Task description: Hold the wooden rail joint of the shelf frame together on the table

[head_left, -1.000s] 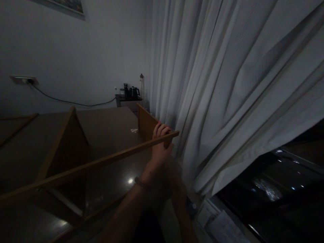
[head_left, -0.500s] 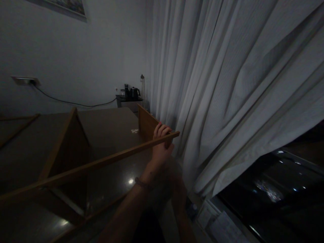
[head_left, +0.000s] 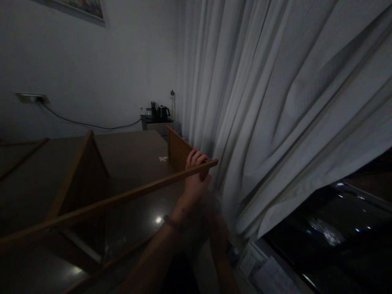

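The room is dim. My left hand [head_left: 196, 175] is closed over the top edge of a long wooden partition board [head_left: 107, 202], close to its right end by the curtain, fingers curled over the rim. A beaded bracelet sits on that wrist. My right hand [head_left: 216, 218] is lower, behind and just right of the left wrist. It is dark and smeared, so its fingers do not show. Brown desk surfaces [head_left: 131, 153] lie on both sides of the board.
A white curtain [head_left: 275, 114] hangs close on the right, above a dark window sill [head_left: 330, 228]. More wooden dividers [head_left: 76, 167] cross the desks. A kettle set [head_left: 159, 111] stands on a small table at the far wall. A cable runs along the wall.
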Demonstrator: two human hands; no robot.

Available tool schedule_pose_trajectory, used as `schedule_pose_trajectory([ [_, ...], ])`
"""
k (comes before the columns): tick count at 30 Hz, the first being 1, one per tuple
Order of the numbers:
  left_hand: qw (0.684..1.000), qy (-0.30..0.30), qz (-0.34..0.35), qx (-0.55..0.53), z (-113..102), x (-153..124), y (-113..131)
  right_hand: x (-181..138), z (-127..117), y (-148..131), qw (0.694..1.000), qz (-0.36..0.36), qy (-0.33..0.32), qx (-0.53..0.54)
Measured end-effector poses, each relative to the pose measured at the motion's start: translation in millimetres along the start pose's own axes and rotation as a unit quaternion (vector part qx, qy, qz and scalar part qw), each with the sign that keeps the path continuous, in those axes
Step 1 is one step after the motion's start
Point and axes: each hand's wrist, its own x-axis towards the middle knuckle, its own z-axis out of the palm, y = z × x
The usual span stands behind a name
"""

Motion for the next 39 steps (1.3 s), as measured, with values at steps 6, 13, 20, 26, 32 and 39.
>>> schedule_pose_trajectory([
  [6,1.0,0.004,0.006,-0.002,0.0,1.1,0.7,-11.3,12.2,-5.4,0.999,0.037,-0.013,-0.017],
  [13,1.0,-0.003,-0.005,0.017,-0.7,1.6,1.6,-1.5,9.1,-8.0,1.0,-0.002,-0.03,-0.006],
  [20,1.0,-0.003,0.001,0.006,-0.9,1.2,0.7,-3.2,13.4,4.1,0.999,-0.038,-0.006,-0.007],
  [26,1.0,-0.008,0.002,0.004,-2.1,1.7,1.7,1.4,4.5,17.3,0.994,-0.103,-0.043,-0.012],
  [32,1.0,-0.004,0.001,0.009,-0.9,1.8,1.6,6.2,-4.5,28.2,0.987,-0.146,-0.072,0.002],
  [39,1.0,-0.001,-0.003,0.002,-0.3,0.9,0.4,4.3,5.7,21.9,0.995,-0.097,-0.025,0.006],
])
